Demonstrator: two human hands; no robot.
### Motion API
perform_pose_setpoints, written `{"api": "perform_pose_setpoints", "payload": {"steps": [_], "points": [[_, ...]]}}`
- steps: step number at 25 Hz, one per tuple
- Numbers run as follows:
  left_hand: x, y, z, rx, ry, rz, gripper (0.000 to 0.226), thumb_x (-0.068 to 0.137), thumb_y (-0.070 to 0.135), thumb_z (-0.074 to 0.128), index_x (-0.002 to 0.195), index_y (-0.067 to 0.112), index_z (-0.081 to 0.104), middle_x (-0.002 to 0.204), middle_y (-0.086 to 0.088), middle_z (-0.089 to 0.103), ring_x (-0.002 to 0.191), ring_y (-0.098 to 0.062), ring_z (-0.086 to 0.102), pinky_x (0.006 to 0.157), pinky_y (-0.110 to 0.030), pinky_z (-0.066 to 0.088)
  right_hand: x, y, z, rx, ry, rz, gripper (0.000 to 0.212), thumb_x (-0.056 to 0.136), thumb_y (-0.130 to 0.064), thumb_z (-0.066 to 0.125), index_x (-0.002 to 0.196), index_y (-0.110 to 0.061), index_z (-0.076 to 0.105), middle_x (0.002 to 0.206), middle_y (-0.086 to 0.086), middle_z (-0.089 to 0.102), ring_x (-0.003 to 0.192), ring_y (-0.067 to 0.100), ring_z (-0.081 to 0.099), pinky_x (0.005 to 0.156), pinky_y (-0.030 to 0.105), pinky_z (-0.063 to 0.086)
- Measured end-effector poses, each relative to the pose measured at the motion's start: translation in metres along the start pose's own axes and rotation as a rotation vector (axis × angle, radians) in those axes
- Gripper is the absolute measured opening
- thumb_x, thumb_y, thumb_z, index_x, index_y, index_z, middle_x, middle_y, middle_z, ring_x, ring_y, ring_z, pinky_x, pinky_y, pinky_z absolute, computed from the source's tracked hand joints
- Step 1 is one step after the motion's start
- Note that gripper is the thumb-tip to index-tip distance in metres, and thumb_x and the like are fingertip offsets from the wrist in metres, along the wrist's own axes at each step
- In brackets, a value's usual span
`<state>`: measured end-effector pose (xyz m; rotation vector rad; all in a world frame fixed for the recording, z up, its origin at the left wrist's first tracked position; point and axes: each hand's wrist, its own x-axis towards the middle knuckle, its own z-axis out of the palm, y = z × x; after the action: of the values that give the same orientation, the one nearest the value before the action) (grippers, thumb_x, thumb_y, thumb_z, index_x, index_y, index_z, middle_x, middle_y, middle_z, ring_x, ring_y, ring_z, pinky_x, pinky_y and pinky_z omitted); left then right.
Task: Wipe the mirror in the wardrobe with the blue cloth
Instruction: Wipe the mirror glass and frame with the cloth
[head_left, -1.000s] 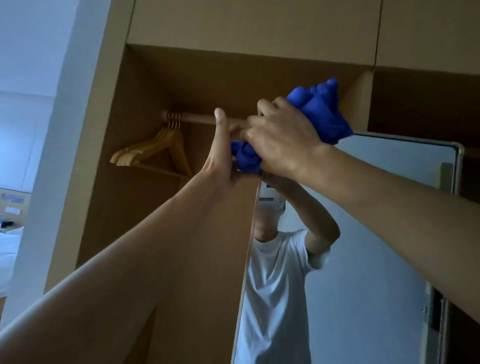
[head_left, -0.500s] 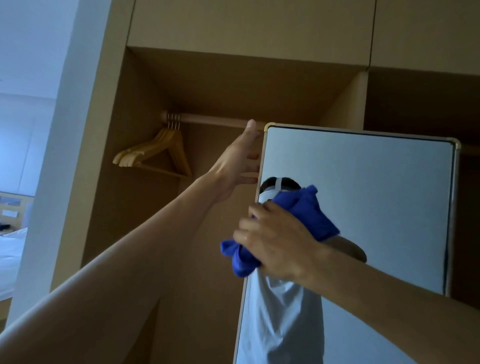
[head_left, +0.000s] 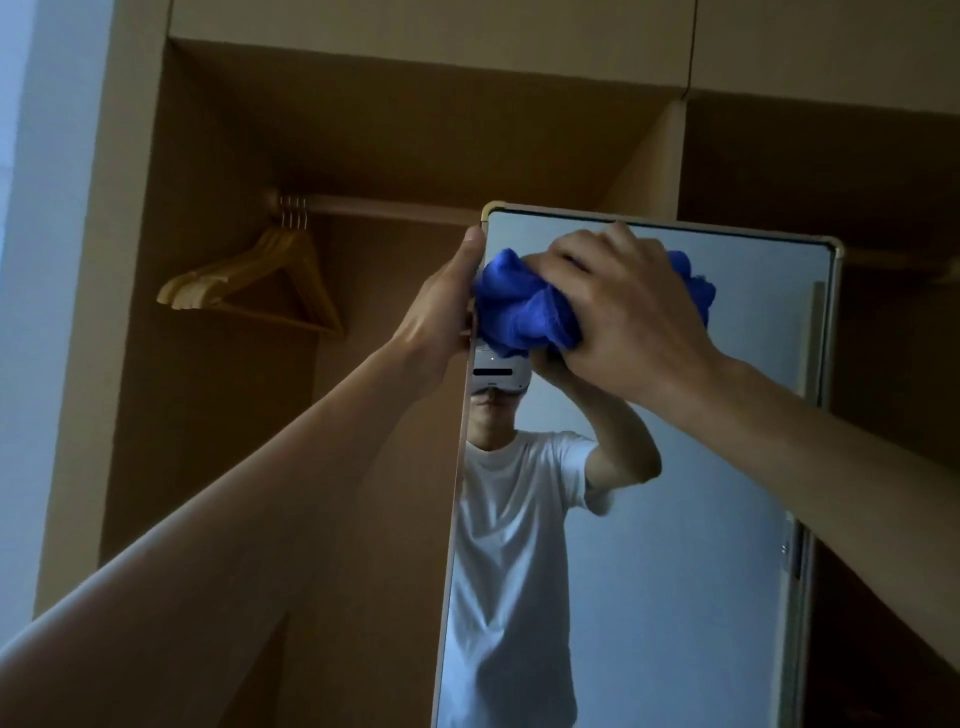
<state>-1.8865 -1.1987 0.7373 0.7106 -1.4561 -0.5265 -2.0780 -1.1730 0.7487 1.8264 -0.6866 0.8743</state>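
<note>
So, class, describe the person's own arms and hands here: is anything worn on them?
The left hand and right hand wear no gloves, rings or watch, and both forearms are bare to the frame edge, with no sleeves. The mirror reflects a white short-sleeved T-shirt.

We could not see the fingers of the left hand (head_left: 441, 312), hidden behind the left edge of the tall pale-framed mirror (head_left: 701, 597). The right hand (head_left: 628, 322) covered the middle of the crumpled blue cloth (head_left: 519, 306). The mirror's foot was cut off below, and the round wooden rail (head_left: 395, 207) vanished behind its top.
</note>
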Motion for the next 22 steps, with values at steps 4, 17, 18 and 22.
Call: {"api": "perform_pose_setpoints", "payload": {"steps": [4, 17, 18, 22], "points": [[-0.006, -0.001, -0.001, 0.010, 0.017, 0.005, 0.045, 0.101, 0.066, 0.033, 0.111, 0.042, 0.069, 0.104, 0.015, 0.078, 0.087, -0.010, 0.075, 0.069, -0.022, 0.056, -0.026, -0.016, 0.030, -0.101, -0.041, 0.014, 0.054, 0.080, -0.040, 0.068, 0.129, -0.023, 0.053, 0.124, 0.004, 0.060, 0.108, 0.030, 0.052, 0.088, 0.047, 0.041], [-0.028, -0.028, 0.014, -0.019, 0.210, 0.015, 0.030, 0.082, 0.062, 0.058, 0.100, 0.044, 0.073, 0.097, 0.009, 0.072, 0.096, -0.013, 0.066, 0.101, -0.047, 0.052, -0.176, -0.084, 0.066, 0.344, -0.471, -0.181, 0.044, 0.074, -0.035, 0.060, 0.118, -0.029, 0.055, 0.112, -0.008, 0.060, 0.102, 0.015, 0.054, 0.076, 0.035, 0.052], [-0.034, -0.031, 0.019, 0.025, 0.235, 0.031, 0.033, 0.079, 0.063, 0.059, 0.106, 0.048, 0.070, 0.092, 0.025, 0.069, 0.093, -0.005, 0.065, 0.103, -0.044, 0.052, -0.180, -0.082, 0.064, 0.404, -0.494, -0.154, 0.040, 0.076, -0.032, 0.059, 0.115, -0.030, 0.056, 0.108, -0.011, 0.060, 0.100, 0.012, 0.053, 0.075, 0.030, 0.051], [-0.058, -0.041, 0.033, 0.255, 0.232, 0.098, 0.077, 0.081, 0.063, 0.057, 0.150, 0.035, 0.037, 0.119, 0.046, 0.054, 0.109, 0.018, 0.054, 0.092, -0.021, 0.041, -0.173, -0.061, 0.049, 0.555, -0.380, 0.022, 0.016, 0.080, -0.034, 0.060, 0.094, -0.033, 0.053, 0.091, -0.016, 0.059, 0.084, 0.002, 0.052, 0.070, 0.014, 0.040]]}}
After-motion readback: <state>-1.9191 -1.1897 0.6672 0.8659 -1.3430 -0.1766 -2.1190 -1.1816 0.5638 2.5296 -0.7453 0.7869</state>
